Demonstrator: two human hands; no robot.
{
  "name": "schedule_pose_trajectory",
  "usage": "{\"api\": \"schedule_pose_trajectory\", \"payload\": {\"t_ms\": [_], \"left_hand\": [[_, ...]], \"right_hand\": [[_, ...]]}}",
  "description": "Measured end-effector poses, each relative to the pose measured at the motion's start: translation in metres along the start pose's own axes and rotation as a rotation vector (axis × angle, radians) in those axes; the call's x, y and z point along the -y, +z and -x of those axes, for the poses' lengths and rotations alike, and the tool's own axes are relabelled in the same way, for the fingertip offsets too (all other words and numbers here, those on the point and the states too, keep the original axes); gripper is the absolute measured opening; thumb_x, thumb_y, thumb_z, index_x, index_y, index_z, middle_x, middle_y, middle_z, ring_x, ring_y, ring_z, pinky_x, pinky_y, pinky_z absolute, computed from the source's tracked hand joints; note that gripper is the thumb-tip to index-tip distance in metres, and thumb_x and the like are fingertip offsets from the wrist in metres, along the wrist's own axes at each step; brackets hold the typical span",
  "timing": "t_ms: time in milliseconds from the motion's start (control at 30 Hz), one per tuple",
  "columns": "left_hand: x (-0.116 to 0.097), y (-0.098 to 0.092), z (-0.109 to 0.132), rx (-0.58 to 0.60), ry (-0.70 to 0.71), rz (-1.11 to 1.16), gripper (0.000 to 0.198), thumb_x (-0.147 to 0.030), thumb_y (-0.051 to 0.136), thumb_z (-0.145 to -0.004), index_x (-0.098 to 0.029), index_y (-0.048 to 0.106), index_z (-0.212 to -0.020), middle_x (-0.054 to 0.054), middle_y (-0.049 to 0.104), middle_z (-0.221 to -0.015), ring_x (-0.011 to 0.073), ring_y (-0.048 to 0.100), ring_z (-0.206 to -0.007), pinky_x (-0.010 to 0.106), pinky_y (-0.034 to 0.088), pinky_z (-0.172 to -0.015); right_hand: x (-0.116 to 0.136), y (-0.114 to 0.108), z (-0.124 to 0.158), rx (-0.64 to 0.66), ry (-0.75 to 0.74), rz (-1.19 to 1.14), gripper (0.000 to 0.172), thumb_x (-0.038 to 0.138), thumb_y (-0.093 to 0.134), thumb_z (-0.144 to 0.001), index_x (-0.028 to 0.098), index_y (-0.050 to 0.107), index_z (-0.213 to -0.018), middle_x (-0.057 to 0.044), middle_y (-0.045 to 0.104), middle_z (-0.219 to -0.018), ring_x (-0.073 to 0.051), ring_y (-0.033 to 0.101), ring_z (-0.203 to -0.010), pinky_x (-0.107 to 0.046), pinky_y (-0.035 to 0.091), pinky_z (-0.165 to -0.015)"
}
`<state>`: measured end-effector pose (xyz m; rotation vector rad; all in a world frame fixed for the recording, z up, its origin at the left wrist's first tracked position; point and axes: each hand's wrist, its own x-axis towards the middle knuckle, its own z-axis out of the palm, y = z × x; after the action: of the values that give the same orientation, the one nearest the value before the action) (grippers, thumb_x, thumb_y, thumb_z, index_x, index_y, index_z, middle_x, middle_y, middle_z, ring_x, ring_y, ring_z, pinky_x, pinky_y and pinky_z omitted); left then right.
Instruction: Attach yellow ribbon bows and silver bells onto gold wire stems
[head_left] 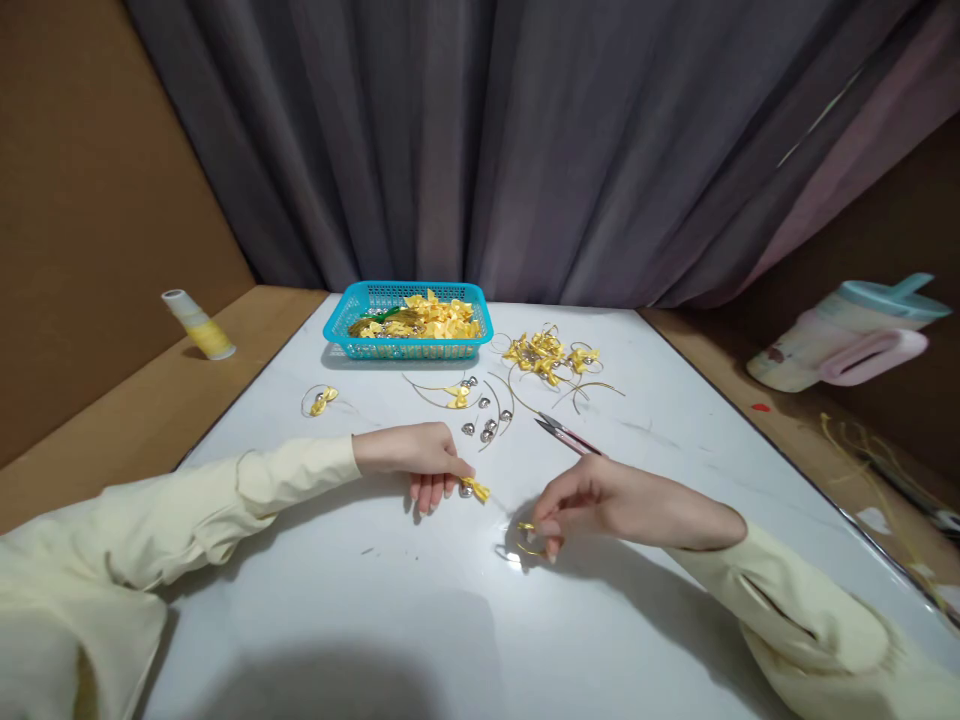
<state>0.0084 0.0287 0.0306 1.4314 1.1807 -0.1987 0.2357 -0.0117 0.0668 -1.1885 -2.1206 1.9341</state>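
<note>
My left hand (429, 462) pinches a yellow ribbon bow (478, 490) that has a small silver bell (466, 488) beside it. The bow hangs just above the white tabletop. To the right, my right hand (574, 505) is closed, thumb against fingers, on a thin gold wire (529, 550) that curves below the fingertips. Near the right hand lie small scissors (566, 434), their blades pointing away to the left. Beyond both hands are several loose silver bells (489, 428), another yellow bow (457, 398) and curved lengths of wire.
A blue plastic basket (409, 349) with yellow bows stands at the back. Right of it lies a pile of bows on wire rings (541, 352). A single ringed bow (322, 402) lies left. At the sides are a thread spool (201, 326) and a lidded cup (817, 345).
</note>
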Motion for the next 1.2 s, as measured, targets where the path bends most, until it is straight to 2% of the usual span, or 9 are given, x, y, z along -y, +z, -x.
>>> {"api": "schedule_pose_trajectory", "payload": {"t_ms": [100, 167, 300, 400, 500, 633, 767, 967, 1200], "left_hand": [[0.001, 0.005, -0.008, 0.027, 0.094, 0.116, 0.035, -0.041, 0.058, -0.077, -0.012, 0.054, -0.058, 0.003, 0.059, -0.043, 0.0118, 0.053, -0.033, 0.021, 0.039, -0.035], [0.003, 0.014, -0.010, -0.015, 0.225, 0.224, 0.035, -0.044, 0.060, -0.076, -0.012, 0.055, -0.062, 0.001, 0.058, -0.044, 0.0103, 0.052, -0.033, 0.020, 0.040, -0.035], [0.011, 0.039, -0.008, -0.293, 0.453, 0.372, 0.035, -0.045, 0.054, -0.082, -0.013, 0.053, -0.068, -0.002, 0.056, -0.051, 0.0090, 0.055, -0.041, 0.018, 0.040, -0.038], [0.017, 0.050, -0.004, -0.383, 0.536, 0.358, 0.035, -0.043, 0.053, -0.084, -0.012, 0.056, -0.068, 0.001, 0.059, -0.057, 0.0084, 0.055, -0.048, 0.017, 0.040, -0.042], [0.018, 0.052, 0.000, -0.402, 0.573, 0.282, 0.035, -0.041, 0.053, -0.084, -0.010, 0.060, -0.069, 0.004, 0.062, -0.061, 0.0102, 0.056, -0.053, 0.019, 0.042, -0.045], [0.017, 0.050, 0.004, -0.379, 0.660, 0.206, 0.035, -0.038, 0.053, -0.084, -0.008, 0.064, -0.071, 0.008, 0.064, -0.067, 0.0107, 0.053, -0.053, 0.021, 0.044, -0.048], [0.018, 0.051, 0.004, -0.331, 0.678, 0.210, 0.034, -0.039, 0.052, -0.084, -0.008, 0.063, -0.072, 0.009, 0.064, -0.069, 0.0132, 0.056, -0.058, 0.022, 0.044, -0.048], [0.019, 0.051, 0.000, -0.299, 0.603, 0.268, 0.039, -0.044, 0.042, -0.088, -0.012, 0.052, -0.068, 0.002, 0.059, -0.060, 0.0091, 0.053, -0.047, 0.020, 0.037, -0.046], [0.015, 0.053, 0.005, -0.364, 0.631, 0.039, 0.037, -0.038, 0.038, -0.091, -0.014, 0.051, -0.067, -0.001, 0.054, -0.056, 0.0081, 0.049, -0.047, 0.021, 0.041, -0.053]], "right_hand": [[-0.007, 0.002, -0.011, -0.011, -0.047, -0.056, 0.023, 0.035, 0.060, -0.077, 0.014, 0.070, -0.075, -0.004, 0.069, -0.073, -0.015, 0.062, -0.075, -0.029, 0.047, -0.079], [-0.009, 0.002, -0.017, -0.037, -0.066, -0.096, 0.024, 0.037, 0.062, -0.076, 0.014, 0.071, -0.076, -0.004, 0.069, -0.072, -0.015, 0.062, -0.074, -0.030, 0.047, -0.080], [-0.017, 0.003, -0.023, -0.162, -0.096, -0.125, 0.027, 0.040, 0.065, -0.073, 0.014, 0.071, -0.078, -0.005, 0.068, -0.075, -0.015, 0.062, -0.074, -0.030, 0.047, -0.077], [-0.025, 0.003, -0.025, -0.307, -0.215, -0.011, 0.020, 0.034, 0.066, -0.074, 0.015, 0.072, -0.075, -0.005, 0.063, -0.079, -0.015, 0.058, -0.076, -0.029, 0.046, -0.076], [-0.032, 0.005, -0.028, -0.371, -0.307, 0.045, 0.015, 0.031, 0.066, -0.073, 0.017, 0.073, -0.075, -0.005, 0.059, -0.084, -0.015, 0.056, -0.082, -0.029, 0.045, -0.078], [-0.035, 0.008, -0.031, -0.343, -0.326, -0.022, 0.016, 0.031, 0.064, -0.075, 0.017, 0.073, -0.078, -0.005, 0.058, -0.087, -0.014, 0.055, -0.077, -0.027, 0.047, -0.072], [-0.031, 0.010, -0.031, -0.318, -0.291, -0.043, 0.018, 0.030, 0.062, -0.076, 0.016, 0.072, -0.078, -0.005, 0.058, -0.083, -0.011, 0.053, -0.066, -0.023, 0.047, -0.057], [-0.023, 0.014, -0.027, -0.363, -0.312, 0.108, 0.014, 0.021, 0.058, -0.078, 0.014, 0.071, -0.075, -0.005, 0.061, -0.082, -0.013, 0.056, -0.071, -0.027, 0.046, -0.070], [-0.025, 0.018, -0.029, -0.438, -0.287, 0.214, 0.015, 0.017, 0.055, -0.080, 0.015, 0.070, -0.076, -0.005, 0.064, -0.081, -0.014, 0.058, -0.072, -0.026, 0.045, -0.069]]}}
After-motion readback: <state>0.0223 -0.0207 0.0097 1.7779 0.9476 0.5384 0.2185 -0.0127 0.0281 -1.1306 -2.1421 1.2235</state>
